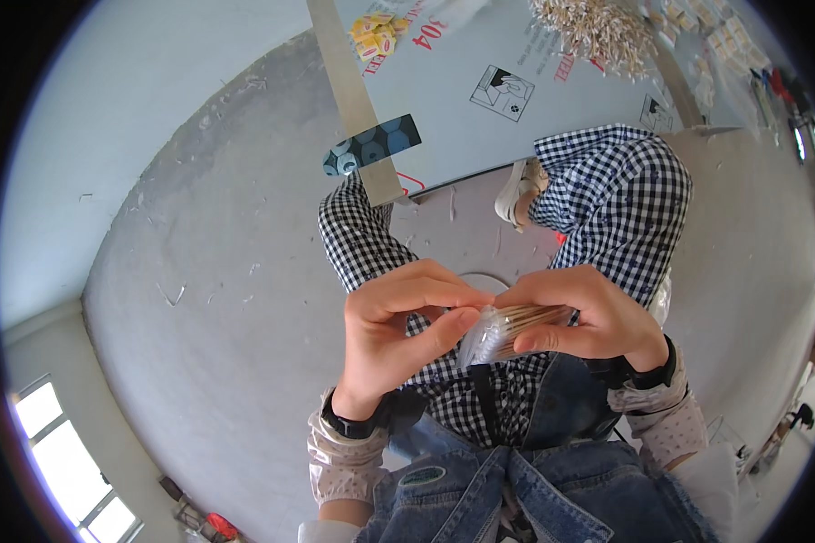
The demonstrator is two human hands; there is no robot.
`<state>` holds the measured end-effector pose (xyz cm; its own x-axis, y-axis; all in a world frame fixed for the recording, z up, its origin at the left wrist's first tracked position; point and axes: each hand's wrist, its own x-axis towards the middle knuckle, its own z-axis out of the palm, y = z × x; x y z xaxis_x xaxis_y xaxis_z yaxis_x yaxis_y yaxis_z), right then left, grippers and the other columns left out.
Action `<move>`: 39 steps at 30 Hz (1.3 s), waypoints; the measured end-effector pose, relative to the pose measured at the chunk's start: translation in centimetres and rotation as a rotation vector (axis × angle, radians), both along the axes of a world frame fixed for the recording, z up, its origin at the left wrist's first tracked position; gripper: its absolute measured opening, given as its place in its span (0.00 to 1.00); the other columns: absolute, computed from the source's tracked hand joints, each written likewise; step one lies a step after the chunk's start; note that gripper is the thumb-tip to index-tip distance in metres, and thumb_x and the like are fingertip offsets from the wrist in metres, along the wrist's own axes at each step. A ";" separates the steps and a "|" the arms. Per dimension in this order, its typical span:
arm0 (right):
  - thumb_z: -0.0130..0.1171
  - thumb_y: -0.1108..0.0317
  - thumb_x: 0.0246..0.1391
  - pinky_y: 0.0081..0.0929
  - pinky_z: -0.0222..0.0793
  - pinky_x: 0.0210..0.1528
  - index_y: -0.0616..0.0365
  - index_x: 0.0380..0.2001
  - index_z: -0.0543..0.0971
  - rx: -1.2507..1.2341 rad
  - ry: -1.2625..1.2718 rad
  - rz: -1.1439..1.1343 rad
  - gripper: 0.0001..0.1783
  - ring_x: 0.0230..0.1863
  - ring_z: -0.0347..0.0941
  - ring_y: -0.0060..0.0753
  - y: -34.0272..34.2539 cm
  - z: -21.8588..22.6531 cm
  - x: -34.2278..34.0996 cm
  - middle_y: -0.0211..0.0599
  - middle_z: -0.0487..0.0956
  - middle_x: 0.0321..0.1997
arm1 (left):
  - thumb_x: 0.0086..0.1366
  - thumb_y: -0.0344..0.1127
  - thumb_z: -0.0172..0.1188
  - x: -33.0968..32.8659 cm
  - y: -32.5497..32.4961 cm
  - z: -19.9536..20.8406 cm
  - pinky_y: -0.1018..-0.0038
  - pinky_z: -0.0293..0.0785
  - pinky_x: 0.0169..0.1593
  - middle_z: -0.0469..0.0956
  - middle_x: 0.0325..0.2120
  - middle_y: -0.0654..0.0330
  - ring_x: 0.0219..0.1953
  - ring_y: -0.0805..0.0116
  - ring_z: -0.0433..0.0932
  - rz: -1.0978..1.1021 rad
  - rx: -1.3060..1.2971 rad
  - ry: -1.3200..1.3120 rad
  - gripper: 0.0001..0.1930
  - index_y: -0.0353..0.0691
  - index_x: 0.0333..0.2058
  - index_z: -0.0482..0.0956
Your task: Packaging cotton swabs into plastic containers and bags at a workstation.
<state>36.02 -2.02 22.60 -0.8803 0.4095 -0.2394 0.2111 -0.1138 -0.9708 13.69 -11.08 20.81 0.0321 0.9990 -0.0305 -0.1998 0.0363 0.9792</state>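
Over my lap, a clear plastic bag of cotton swabs [516, 331] lies between my two hands. Brown sticks show through the film toward the right, and white tips sit at the left end. My right hand [593, 317] is closed around the bundle, thumb in front and fingers behind. With thumb and forefinger, my left hand [412, 317] pinches the edge of the bag near the white tips. Part of the bag is hidden behind the right fingers.
Ahead stands a grey-blue table [462, 127] with a large heap of loose cotton swabs [598, 36] on it. Small yellow packets [376, 36] lie at its far left. A dark card with blue circles [373, 145] juts over the near left edge. More packets [733, 45] are at the far right.
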 end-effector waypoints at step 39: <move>0.65 0.69 0.56 0.24 0.75 0.45 0.61 0.52 0.77 0.023 0.048 -0.281 0.20 0.42 0.79 0.23 -0.5 -3.1 -0.6 0.34 0.82 0.40 | 0.58 0.22 0.67 2.5 0.0 -2.9 0.81 0.76 0.37 0.76 0.36 0.61 0.36 0.76 0.76 0.271 -0.016 -0.107 0.12 0.30 0.41 0.80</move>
